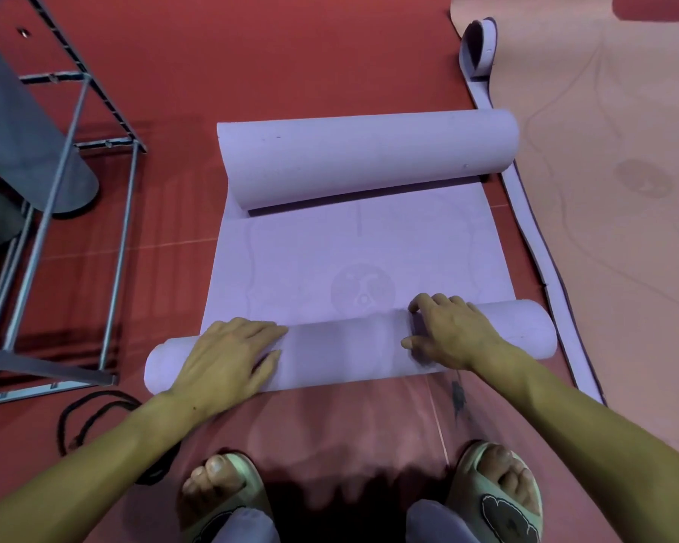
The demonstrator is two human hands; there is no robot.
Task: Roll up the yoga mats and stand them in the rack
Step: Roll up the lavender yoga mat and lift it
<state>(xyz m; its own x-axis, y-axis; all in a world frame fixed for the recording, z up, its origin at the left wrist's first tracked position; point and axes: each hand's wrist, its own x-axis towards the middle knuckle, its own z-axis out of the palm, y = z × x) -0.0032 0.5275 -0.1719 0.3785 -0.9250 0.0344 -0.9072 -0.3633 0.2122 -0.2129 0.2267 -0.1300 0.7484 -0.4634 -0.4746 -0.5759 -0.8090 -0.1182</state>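
This is looking like a yoga or exercise studio. A red padded floor (291,52) is spreading across the whole view, with a lilac mat (353,252) and a pink mat (612,190) lying on it, and a grey metal rack (75,158) is standing at the floor's left edge.

text: none readable | purple yoga mat (349,248): faint round emblem was visible, no legible letters or numbers
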